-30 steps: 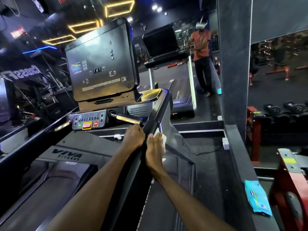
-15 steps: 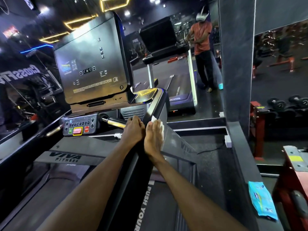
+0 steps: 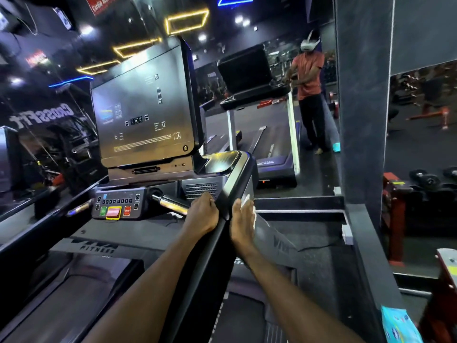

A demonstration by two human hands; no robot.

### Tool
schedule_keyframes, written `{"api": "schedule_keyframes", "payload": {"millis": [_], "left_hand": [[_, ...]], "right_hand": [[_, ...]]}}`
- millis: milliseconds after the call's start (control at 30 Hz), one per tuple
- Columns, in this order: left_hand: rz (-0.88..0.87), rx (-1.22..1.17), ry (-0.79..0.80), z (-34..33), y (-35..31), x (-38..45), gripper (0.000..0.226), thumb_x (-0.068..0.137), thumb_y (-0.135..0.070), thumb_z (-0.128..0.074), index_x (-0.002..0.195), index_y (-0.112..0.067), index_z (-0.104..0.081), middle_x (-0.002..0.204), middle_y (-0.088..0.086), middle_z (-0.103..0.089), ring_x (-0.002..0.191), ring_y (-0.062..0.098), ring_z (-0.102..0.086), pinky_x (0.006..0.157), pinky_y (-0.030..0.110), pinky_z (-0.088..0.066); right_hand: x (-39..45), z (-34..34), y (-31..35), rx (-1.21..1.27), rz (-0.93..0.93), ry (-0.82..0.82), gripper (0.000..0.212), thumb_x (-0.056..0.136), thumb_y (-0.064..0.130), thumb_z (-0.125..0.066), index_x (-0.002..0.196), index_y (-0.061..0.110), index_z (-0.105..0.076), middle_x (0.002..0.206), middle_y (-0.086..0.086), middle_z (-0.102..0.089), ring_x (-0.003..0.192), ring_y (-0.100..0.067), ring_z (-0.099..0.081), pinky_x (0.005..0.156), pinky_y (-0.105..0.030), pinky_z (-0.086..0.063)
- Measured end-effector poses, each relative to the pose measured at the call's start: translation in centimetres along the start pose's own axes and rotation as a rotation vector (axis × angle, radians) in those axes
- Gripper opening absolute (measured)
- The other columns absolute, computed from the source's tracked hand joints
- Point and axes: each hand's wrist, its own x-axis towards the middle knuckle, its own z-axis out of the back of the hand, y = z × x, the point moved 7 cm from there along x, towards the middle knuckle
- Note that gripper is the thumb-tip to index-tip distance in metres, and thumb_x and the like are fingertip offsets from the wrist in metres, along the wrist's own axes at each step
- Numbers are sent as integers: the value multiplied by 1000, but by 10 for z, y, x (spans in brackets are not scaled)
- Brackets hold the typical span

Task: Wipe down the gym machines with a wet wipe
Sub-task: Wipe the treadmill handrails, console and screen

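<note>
Both arms extended forward, left hand point(image 3: 202, 216) fingers curled, right hand point(image 3: 241, 224) fingers straight, pressing flat.
</note>
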Motion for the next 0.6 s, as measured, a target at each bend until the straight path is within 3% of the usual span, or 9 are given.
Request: {"api": "schedule_keyframes", "payload": {"millis": [133, 233, 333, 500, 600], "left_hand": [[-14, 6, 1, 1, -4, 13, 15, 95, -17, -41, 85, -10, -51, 98, 17, -64, 85, 29, -55, 69, 37, -40], [-50, 29, -13, 0, -11, 19, 21, 93, -28, -46, 88, -10, -54, 98, 17, -65, 87, 34, -58, 74, 42, -47], [23, 85, -28, 1, -12, 22, 19, 95, -24, -40, 94, -14, -56, 105, 16, -64, 96, 37, -60, 83, 44, -50], [-31, 97, 8, -1, -16, 28, 29, 81, -40, -41, 85, -17, -57, 92, 10, -66, 88, 34, -62, 77, 44, -53], [4, 102, 7, -2, -17, 31, 29, 84, -36, -37, 88, -17, -59, 97, 13, -66, 88, 34, -63, 79, 47, -54]], "right_hand": [[-38, -10, 11, -85, 143, 73, 61, 107, 43, -23, 160, 18, -5, 168, 2, 1, 154, -23, 3, 122, -38, 3], [1, -11, 25, -166, 236, 132, 55, 109, 39, -19, 159, 22, -6, 165, 11, 9, 152, -15, 14, 120, -34, 10], [40, -3, 23, -68, 148, 124, 56, 109, 36, -22, 159, 17, -4, 167, 3, 6, 153, -18, 9, 121, -34, 9], [21, -8, 27, -77, 73, 107, 62, 107, 45, -21, 160, 16, -4, 167, 6, 6, 154, -21, 4, 123, -43, -1], [44, 0, 32, -51, 77, 21, 61, 107, 45, -21, 159, 14, -12, 168, -3, -4, 153, -25, -3, 123, -40, -4]]}}
